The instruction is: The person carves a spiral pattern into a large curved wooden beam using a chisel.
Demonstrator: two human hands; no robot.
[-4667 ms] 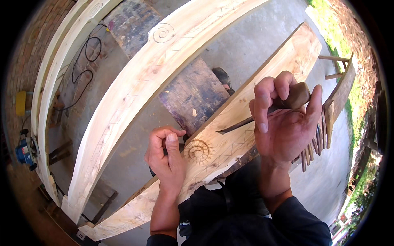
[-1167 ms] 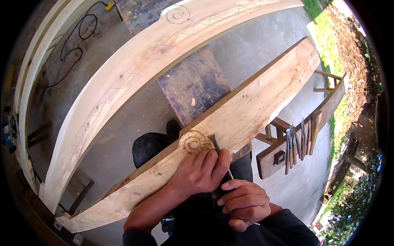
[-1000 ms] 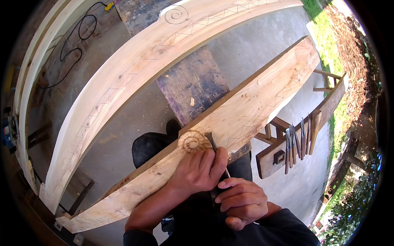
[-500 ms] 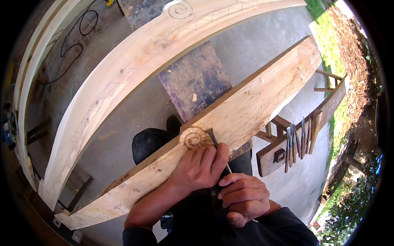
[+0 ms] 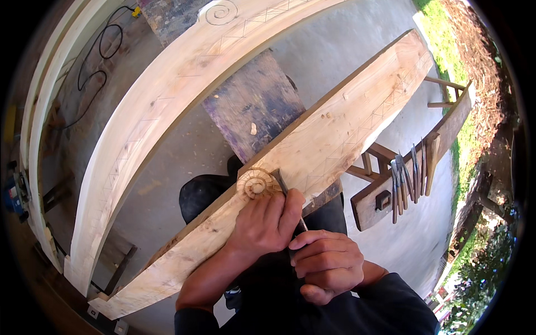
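A long pale wooden board (image 5: 346,123) lies slantwise in front of me, with a carved spiral rosette (image 5: 255,183) at its near-left edge. Wrapped round the metal shaft of a carving chisel (image 5: 282,183) is my left hand (image 5: 267,220), which rests on the board just below the rosette. The blade end touches or nearly touches the wood at the rosette's right side. Lower down, my right hand (image 5: 328,261) is closed round the chisel's rear part, and the handle is mostly hidden in the fingers.
A curved timber (image 5: 134,128) with pencilled zigzags and a spiral arches across the left and top. Under the work is a stained plank (image 5: 251,106). Several carving tools (image 5: 410,173) lie across a narrow wooden bench (image 5: 368,206) at right. A black cable (image 5: 103,72) loops at upper left.
The whole view has shifted and turned slightly. Both hands keep their grip on the chisel, and its blade stays beside the rosette with little visible movement.
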